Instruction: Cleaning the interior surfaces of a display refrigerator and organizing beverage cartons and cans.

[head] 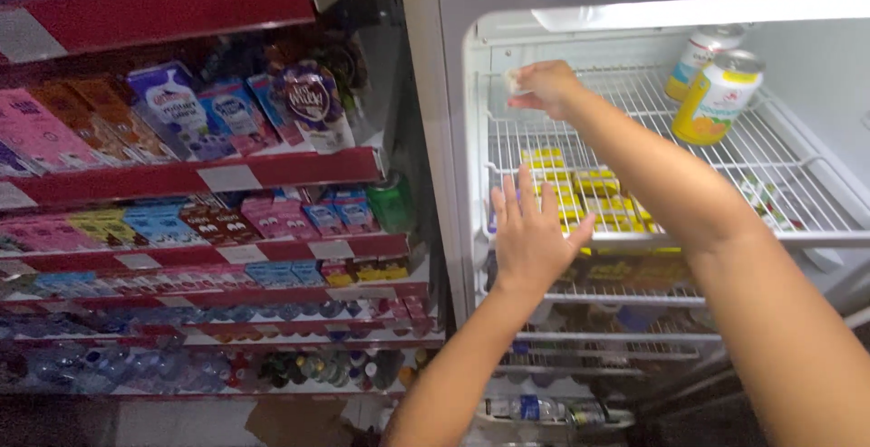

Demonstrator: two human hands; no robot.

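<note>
Two cans stand at the back right of the fridge's top wire shelf (634, 112): a yellow can (718, 96) and a white can (700, 53). My right hand (544, 87) pinches a small white wad (513, 79) against the shelf's left rear. My left hand (528, 230), fingers spread wide, rests on the shelf's front edge above yellow cartons (589, 195).

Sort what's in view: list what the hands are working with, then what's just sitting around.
In hand:
right hand with small white cloth
left hand
top wire shelf

Sitting around:
two cans
yellow cartons
red shelves
</note>
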